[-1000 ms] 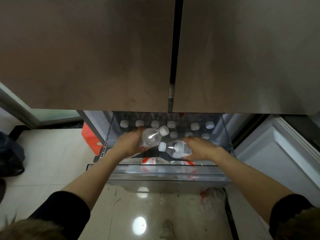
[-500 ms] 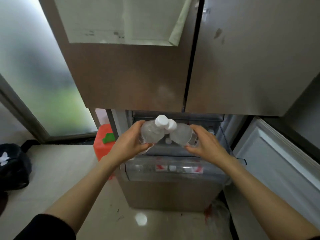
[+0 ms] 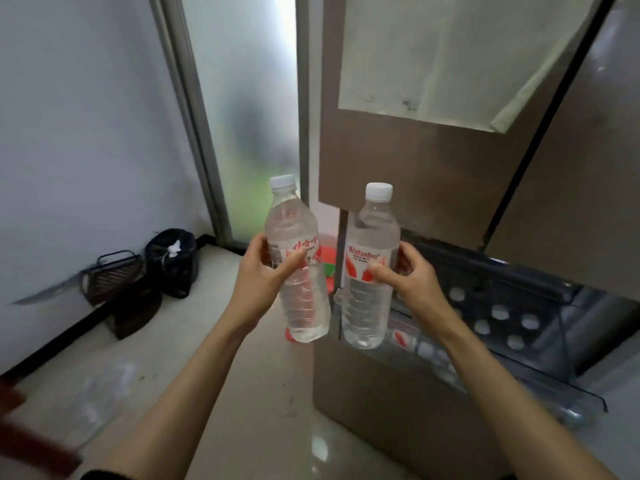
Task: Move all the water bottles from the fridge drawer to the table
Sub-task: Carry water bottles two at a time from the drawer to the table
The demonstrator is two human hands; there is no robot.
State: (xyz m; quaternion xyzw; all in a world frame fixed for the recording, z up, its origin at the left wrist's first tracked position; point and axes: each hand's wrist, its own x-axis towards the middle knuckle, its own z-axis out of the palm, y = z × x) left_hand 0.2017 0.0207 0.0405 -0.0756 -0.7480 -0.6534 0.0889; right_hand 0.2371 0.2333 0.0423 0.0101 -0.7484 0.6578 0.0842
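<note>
My left hand (image 3: 265, 271) grips a clear water bottle (image 3: 298, 299) with a white cap and a red label, held upright in front of me. My right hand (image 3: 405, 275) grips a second, matching water bottle (image 3: 369, 306), upright and just to the right of the first. Both bottles are out of the fridge drawer (image 3: 568, 344), which stands pulled open at the lower right. Several more white-capped bottles (image 3: 498, 311) stand inside it. No table shows in the frame.
The brown fridge doors (image 3: 433, 174) rise behind the bottles, with a pale sheet (image 3: 450, 53) stuck on. A frosted glass door (image 3: 249, 109) is to the left. A black bag (image 3: 173, 261) and a dark wire rack (image 3: 114, 275) sit on the tiled floor by the wall.
Both hands lifted the two bottles out of the drawer and turned them upright. My view swung left and up, away from the drawer, toward the glass door and wall.
</note>
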